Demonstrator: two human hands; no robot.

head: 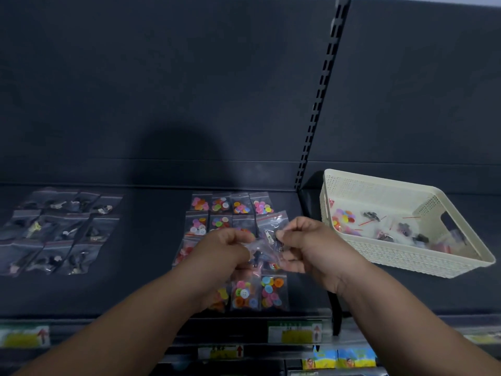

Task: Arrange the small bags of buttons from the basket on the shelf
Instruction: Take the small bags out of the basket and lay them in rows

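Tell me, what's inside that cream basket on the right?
Inside the cream basket: a bag of colourful buttons and several clear bags of dark metal pieces, loosely scattered. Its near wall hides whatever lies against it.

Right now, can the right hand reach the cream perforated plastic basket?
Probably yes: the basket sits beside the right hand, top open, nothing between, though that hand pinches small clear bags with the left hand.
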